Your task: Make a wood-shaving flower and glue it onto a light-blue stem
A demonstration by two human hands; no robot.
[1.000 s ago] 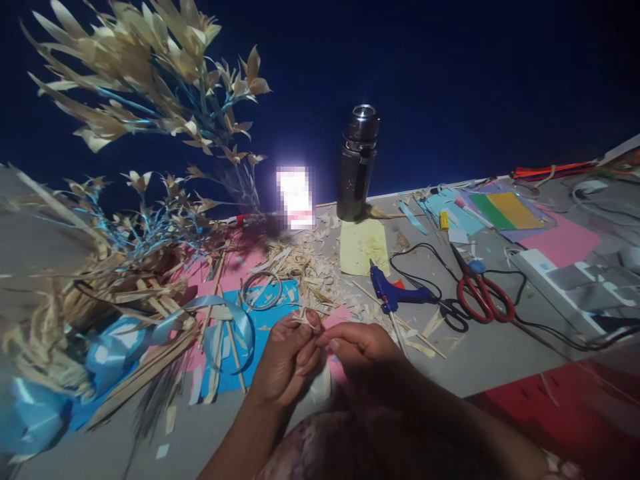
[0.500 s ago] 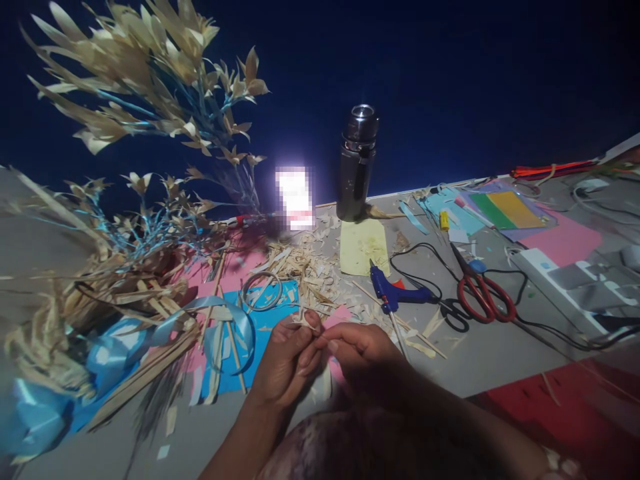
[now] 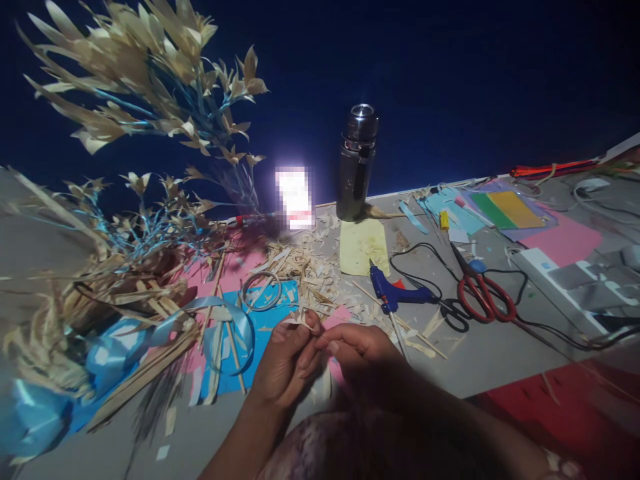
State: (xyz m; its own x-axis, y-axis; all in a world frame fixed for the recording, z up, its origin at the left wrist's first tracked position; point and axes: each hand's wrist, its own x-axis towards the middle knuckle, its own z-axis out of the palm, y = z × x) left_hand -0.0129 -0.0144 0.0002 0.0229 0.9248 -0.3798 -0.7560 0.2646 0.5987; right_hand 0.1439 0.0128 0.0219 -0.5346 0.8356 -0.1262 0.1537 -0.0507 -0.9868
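Note:
Near the bottom centre, my left hand (image 3: 287, 357) is closed with a small pale piece of husk (image 3: 303, 323) pinched between thumb and fingers. My right hand (image 3: 357, 347) meets it from the right, thumb and forefinger pressed together on something thin that is too small to make out. The fingertips of both hands almost touch. Just beyond them are a heap of pale husk scraps (image 3: 313, 270) and a roll of wire (image 3: 261, 291) on blue paper (image 3: 273, 320). To the right lies a blue glue gun (image 3: 400, 293).
Red-handled scissors (image 3: 487, 298) and a white power strip (image 3: 563, 287) lie at the right. A dark flask (image 3: 356, 177) stands behind yellow paper (image 3: 363, 250). Husk flowers (image 3: 175, 87) rise at the left above light blue ribbon (image 3: 117, 343). Red material (image 3: 565, 407) covers the lower right.
The pale husk piece in my left hand has shifted slightly and shows a little more to the left. Both hands stay in nearly the same place.

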